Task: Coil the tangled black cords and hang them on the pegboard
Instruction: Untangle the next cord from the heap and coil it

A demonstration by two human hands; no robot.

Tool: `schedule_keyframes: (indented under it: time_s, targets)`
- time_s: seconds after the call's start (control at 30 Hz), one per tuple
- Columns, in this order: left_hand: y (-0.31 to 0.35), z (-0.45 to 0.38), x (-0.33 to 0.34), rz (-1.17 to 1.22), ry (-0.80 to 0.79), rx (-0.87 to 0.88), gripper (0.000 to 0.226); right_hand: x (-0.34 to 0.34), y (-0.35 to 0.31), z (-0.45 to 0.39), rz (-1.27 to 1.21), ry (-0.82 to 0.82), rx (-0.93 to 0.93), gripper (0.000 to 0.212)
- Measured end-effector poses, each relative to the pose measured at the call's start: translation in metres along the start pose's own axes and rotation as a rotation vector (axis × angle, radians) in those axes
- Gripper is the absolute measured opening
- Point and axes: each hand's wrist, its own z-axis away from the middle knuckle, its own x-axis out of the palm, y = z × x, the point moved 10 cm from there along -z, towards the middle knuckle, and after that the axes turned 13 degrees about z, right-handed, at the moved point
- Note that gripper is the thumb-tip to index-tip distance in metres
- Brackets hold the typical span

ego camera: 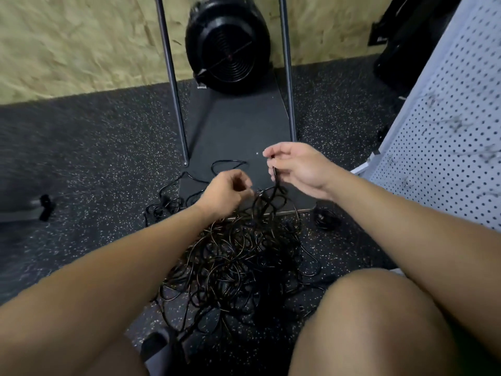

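Note:
A big tangle of black cords (238, 256) lies on the speckled floor between my knees. My right hand (295, 166) pinches one cord strand and lifts it above the pile. My left hand (225, 192) has curled fingers and pinches another strand just left of it, over the pile's far edge. Loose cord loops (227, 164) trail onto the black mat beyond. A small coiled cord (326, 219) lies on the floor to the right. The white pegboard (450, 137) leans at the right, with hooks on it.
A black round fan (227, 47) stands against the wall on a black mat (238, 126), flanked by two metal stand legs (173, 85). A dark object (44, 203) lies at the left. My bare knee (379, 321) fills the lower right.

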Motion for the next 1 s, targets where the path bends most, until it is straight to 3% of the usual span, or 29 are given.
schedule_keyframes:
  time_s: [0.23, 0.3, 0.4, 0.63, 0.73, 0.87, 0.93, 1.0]
  targets:
    - [0.082, 0.045, -0.027, 0.012, -0.126, 0.097, 0.064, 0.049, -0.133, 0.036, -0.012, -0.101, -0.173, 0.035]
    - [0.093, 0.055, -0.033, 0.026, -0.127, 0.126, 0.057, 0.057, -0.166, 0.044, -0.03, -0.091, -0.225, 0.037]
    - [0.097, 0.061, -0.059, 0.026, -0.076, 0.193, 0.013, 0.059, -0.195, 0.049, -0.076, -0.061, -0.283, 0.038]
    - [0.074, 0.056, -0.14, -0.126, 0.144, 0.195, 0.022, 0.023, -0.146, 0.046, -0.029, 0.168, -0.203, 0.031]
    - [0.074, 0.055, -0.128, -0.04, -0.004, 0.187, 0.015, 0.003, -0.132, 0.043, -0.11, 0.246, -0.225, 0.03]
    - [0.048, 0.061, -0.078, -0.035, -0.311, -0.044, 0.031, -0.029, -0.156, 0.04, -0.269, 0.321, -0.324, 0.025]
    - [0.042, 0.054, -0.069, -0.062, -0.326, -0.039, 0.024, -0.039, -0.155, 0.039, -0.28, 0.348, -0.332, 0.025]
    - [0.048, 0.046, -0.074, -0.09, -0.24, 0.016, 0.017, -0.046, -0.147, 0.035, -0.278, 0.381, -0.329, 0.026]
